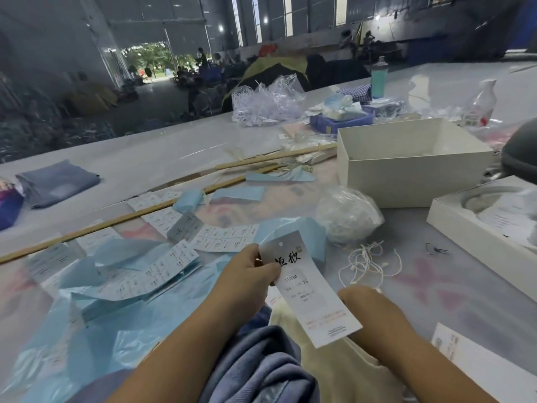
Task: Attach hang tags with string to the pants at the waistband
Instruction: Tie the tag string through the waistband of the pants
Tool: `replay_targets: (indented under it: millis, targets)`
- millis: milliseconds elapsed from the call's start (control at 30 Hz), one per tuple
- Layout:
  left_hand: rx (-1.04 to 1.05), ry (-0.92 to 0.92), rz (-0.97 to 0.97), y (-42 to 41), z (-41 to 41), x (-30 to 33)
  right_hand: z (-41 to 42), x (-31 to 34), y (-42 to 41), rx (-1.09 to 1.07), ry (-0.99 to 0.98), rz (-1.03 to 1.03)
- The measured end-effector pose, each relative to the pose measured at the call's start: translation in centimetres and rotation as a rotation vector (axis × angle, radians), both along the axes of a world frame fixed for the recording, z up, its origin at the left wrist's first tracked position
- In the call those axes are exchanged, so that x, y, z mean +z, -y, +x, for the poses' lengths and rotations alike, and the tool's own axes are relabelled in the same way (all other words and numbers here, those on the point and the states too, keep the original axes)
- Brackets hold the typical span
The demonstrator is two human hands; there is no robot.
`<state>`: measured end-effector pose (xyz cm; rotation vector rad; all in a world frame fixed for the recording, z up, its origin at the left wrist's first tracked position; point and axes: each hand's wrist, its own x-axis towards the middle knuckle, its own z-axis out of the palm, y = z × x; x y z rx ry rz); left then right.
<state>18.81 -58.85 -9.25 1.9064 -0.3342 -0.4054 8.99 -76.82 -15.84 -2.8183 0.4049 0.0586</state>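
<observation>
My left hand (250, 279) pinches a long white hang tag (308, 289) near its top, by the punched hole. The tag carries black printed characters and slants down to the right. My right hand (374, 312) lies at the tag's lower end, partly behind it; its fingers are hidden there, so its grip is unclear. Below my forearms lie blue pants (261, 370) bunched in my lap, beside a cream garment (340, 370). A loose tangle of white strings (369, 263) lies on the table just beyond my right hand.
Sticker sheets (223, 238) and blue backing papers (122, 257) cover the table's left. A clear bag of strings (348, 216), an open white box (412, 164), a box lid (476, 237) and long wooden sticks (145, 213) lie ahead. Folded blue pants (58, 183) sit far left.
</observation>
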Motion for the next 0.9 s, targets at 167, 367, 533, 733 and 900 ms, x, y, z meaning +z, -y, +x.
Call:
replay_targets:
  millis: [167,367,533,733,900]
  targets:
    - [0.013,-0.023,-0.019,-0.4,-0.3,0.2,0.7,-0.3,-0.7,0.027,-0.024,-0.055]
    - [0.035,-0.043,-0.084,-0.6,-0.5,0.6,0.9,0.5,0.5,-0.15,0.371,0.376]
    - [0.021,-0.036,-0.208,-0.5,-1.5,2.0,0.2,4.5,0.0,-0.181,0.776,1.178]
    - [-0.03,0.16,-0.244,-1.3,-3.4,6.0,-2.3,11.6,-3.0,0.12,0.815,1.264]
    - [-0.09,0.376,-0.267,-2.7,-6.7,9.3,-4.6,16.3,-6.5,0.221,0.775,1.229]
